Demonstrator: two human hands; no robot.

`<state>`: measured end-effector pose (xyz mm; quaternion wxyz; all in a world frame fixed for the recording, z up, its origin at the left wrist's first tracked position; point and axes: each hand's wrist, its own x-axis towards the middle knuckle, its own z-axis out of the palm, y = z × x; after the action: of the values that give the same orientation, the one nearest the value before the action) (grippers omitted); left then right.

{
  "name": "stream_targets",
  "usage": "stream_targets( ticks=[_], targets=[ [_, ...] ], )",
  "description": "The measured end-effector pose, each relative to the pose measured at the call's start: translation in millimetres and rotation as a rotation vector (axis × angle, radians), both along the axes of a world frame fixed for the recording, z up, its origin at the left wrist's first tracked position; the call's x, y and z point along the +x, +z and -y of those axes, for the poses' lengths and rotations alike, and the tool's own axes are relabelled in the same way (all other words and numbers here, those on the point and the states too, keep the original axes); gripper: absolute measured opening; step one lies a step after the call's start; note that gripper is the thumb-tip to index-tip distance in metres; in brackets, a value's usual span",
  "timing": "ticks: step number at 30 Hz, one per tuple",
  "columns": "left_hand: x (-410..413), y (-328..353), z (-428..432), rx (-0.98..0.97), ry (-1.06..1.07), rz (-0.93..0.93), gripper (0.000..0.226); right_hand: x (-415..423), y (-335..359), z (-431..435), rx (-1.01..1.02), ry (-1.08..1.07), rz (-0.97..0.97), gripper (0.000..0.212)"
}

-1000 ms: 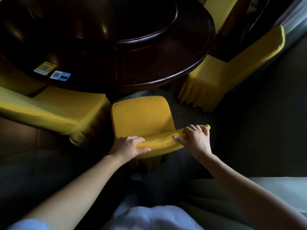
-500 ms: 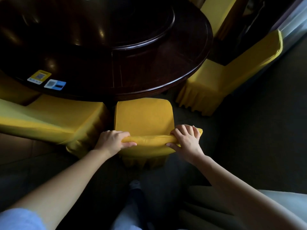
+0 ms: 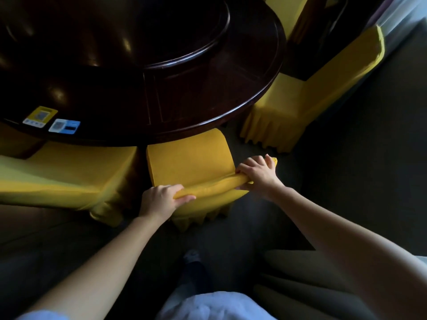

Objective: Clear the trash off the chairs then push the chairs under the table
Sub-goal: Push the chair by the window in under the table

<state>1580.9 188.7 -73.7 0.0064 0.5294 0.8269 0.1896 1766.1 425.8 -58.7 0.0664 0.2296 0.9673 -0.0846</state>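
Since a second ago the middle chair has slid forward, and the far edge of its yellow seat now sits just beneath the rim of the round dark table, where before the whole seat stood clear of it. Both arms reach out toward twelve o'clock. The left hand grips the left end of the chair's back rail, with the fingers curled over the top and the thumb lying along the near side. The right hand grips the right end in the same way, its fingers wrapped over the fabric and the thumb tucked underneath. A second yellow-covered chair stands at about ten o'clock, close beside the middle one, with its seat partly under the table. A third chair stands at about two o'clock, with its back toward the window side. On the table near its nine o'clock edge lie a yellow sticker and a blue sticker, side by side. One foot shows on the dark floor at six o'clock.
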Motion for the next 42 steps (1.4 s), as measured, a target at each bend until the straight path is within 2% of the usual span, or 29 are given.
stream_targets(
  ticks=[8, 11, 13, 16, 19, 24, 32, 34, 36, 38, 40, 42],
  targets=[
    [-25.6, 0.6, -16.1, 0.011, 0.034, 0.033, 0.088, -29.2, 4.4, -12.1, -0.006, 0.002, -0.01, 0.057],
    [-36.0, -1.9, -24.3, -0.033, 0.084, 0.054, 0.094, -43.5, 8.3, -19.6, -0.073, -0.044, -0.024, 0.069],
    [-39.9, -3.0, -30.1, -0.066, 0.117, 0.075, 0.091, -50.8, 12.1, -23.4, -0.104, -0.088, -0.008, 0.082],
    [-43.1, -4.8, -36.3, -0.149, 0.154, 0.129, 0.086, -55.8, 14.7, -28.5, -0.101, -0.104, 0.055, 0.089],
    [-46.6, -4.3, -39.8, -0.247, 0.148, 0.191, 0.095, -57.8, 15.0, -29.3, -0.098, -0.101, 0.106, 0.093],
    [-51.3, 3.0, -49.7, -0.446, 0.115, 0.341, 0.108, -56.8, 18.6, -28.5, -0.115, -0.104, 0.102, 0.088],
    [-56.4, 7.8, -67.0, -0.655, 0.031, 0.464, 0.115, -55.2, 18.8, -28.9, -0.137, -0.115, 0.079, 0.09],
    [-58.1, 7.7, -74.6, -0.664, 0.032, 0.554, 0.108, -52.1, 17.9, -26.7, -0.146, -0.139, 0.039, 0.088],
    [-57.0, 5.2, -79.8, -0.638, 0.085, 0.67, 0.086, -50.7, 15.8, -23.6, -0.16, -0.145, -0.011, 0.083],
    [-55.8, 3.7, -90.2, -0.623, 0.109, 0.737, 0.074, -50.7, 16.2, -24.3, -0.165, -0.142, -0.028, 0.074],
    [-52.3, 5.1, -105.0, -0.612, 0.079, 0.724, 0.07, -49.9, 17.7, -25.0, -0.168, -0.135, -0.041, 0.064],
    [-44.2, 7.1, -124.5, -0.576, 0.007, 0.631, 0.069, -46.4, 18.8, -26.5, -0.177, -0.121, -0.06, 0.058]
  ],
)
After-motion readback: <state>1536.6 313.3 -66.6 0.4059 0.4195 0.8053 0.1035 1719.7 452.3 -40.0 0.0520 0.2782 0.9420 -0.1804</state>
